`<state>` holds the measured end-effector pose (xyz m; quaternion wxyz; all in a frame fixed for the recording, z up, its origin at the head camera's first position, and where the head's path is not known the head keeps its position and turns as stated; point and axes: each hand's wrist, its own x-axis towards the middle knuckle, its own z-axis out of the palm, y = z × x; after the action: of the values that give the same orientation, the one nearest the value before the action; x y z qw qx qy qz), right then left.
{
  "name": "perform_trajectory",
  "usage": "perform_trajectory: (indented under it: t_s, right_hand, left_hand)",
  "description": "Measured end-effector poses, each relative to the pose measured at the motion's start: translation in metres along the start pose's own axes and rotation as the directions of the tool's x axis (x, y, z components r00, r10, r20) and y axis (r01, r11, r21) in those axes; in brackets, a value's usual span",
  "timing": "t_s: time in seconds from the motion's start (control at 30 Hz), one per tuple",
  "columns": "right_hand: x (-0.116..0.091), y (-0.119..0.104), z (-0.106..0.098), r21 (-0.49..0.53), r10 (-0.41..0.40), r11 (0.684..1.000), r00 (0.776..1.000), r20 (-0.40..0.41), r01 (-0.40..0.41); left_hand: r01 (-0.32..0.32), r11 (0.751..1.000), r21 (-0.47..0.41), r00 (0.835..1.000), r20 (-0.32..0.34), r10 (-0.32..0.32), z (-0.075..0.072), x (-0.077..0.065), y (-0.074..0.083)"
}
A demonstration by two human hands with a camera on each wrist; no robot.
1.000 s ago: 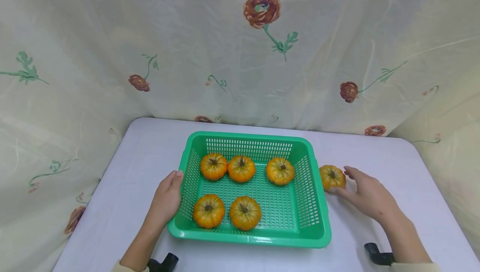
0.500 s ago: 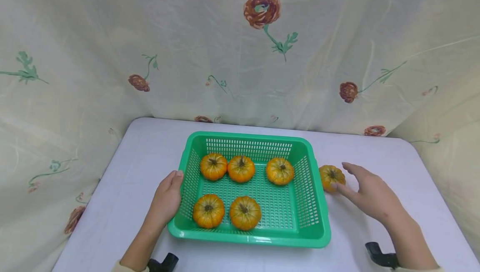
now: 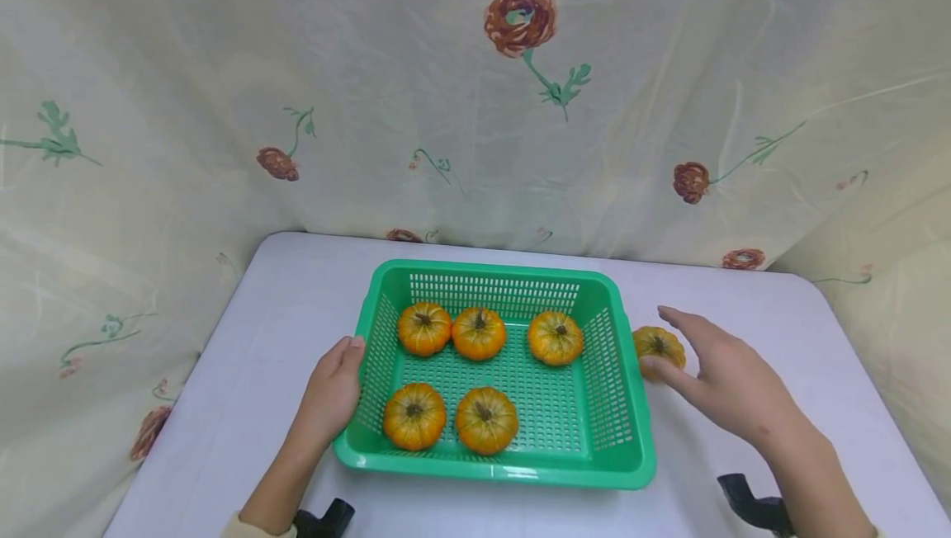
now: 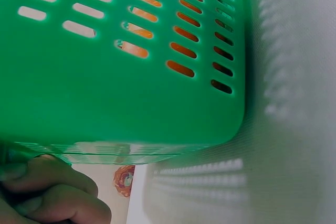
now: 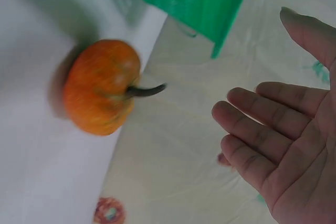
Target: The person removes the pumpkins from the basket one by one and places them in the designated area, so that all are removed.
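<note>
pale cloth backdrop [image 3: 371, 51], printed with brown flowers and green stems, hangs beyond both grips and along both sides. before it, a white table [image 3: 297, 299] with rounded far corners runs under all items.

green basket [image 3: 490, 474], rectangular with slotted walls, stands on the table between the two grips. left grip [image 3: 332, 389], a bare hand, is closed on the basket's left wall, thumb over the rim. right grip [image 3: 731, 377], also bare, is widely opened, thumb well apart from the fingers; it has hold of nothing.

one loose pumpkin [image 3: 659, 342], orange-yellow and ribbed, sits outside the basket, just beside its right wall. it lies ahead of the right grip's thumb and is partly hidden by it in the head view; the right wrist view shows a gap between hand and pumpkin.

inside the basket, three pumpkins [image 3: 479, 334] form a row farther from the person than the left grip; the two nearest that grip are side by side. two pumpkins [image 3: 486, 421] lie nearer the person, right of the left grip.

black wrist mount [image 3: 327, 519] noted below the left grip. loose pumpkin's stem [image 5: 147, 91] is dark and curved, pointing upward from the table.
</note>
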<state>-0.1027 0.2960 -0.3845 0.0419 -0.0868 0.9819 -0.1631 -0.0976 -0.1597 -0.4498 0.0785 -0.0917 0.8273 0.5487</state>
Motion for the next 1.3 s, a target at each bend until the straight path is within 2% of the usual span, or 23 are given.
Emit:
perform_trajectory:
  t_s: [0.37, 0.67, 0.9, 0.97, 1.2, 1.3]
  right_hand:
    - [0.01, -0.036, 0.002, 0.012, -0.099, 0.995, 0.994, 0.042, 0.098]
    - [0.032, -0.043, 0.026, -0.014, -0.241, 0.97, 0.968, 0.063, 0.243]
    - [0.044, -0.046, 0.038, -0.086, -0.301, 0.948, 0.952, 0.052, 0.305]
    - [0.048, -0.047, 0.04, -0.108, -0.32, 0.94, 0.946, 0.046, 0.323]
    - [0.064, -0.043, 0.048, -0.205, -0.431, 0.879, 0.901, 0.046, 0.431]
    - [0.07, -0.043, 0.05, -0.221, -0.442, 0.868, 0.895, 0.062, 0.445]
  left_hand:
    - [0.009, 1.0, 0.001, 1.0, -0.004, -0.009, 0.0, 0.002, -0.002]
    - [0.013, 1.0, -0.002, 1.0, -0.009, -0.013, -0.001, 0.001, -0.001]
    - [0.013, 1.0, 0.0, 1.0, -0.013, -0.013, -0.001, 0.001, -0.002]
    - [0.01, 1.0, 0.003, 1.0, -0.013, -0.01, -0.002, 0.0, -0.002]
    - [-0.008, 1.0, -0.006, 1.0, -0.01, 0.008, -0.001, 0.002, -0.002]
    - [-0.003, 1.0, -0.012, 1.0, -0.005, 0.003, 0.0, 0.002, -0.002]
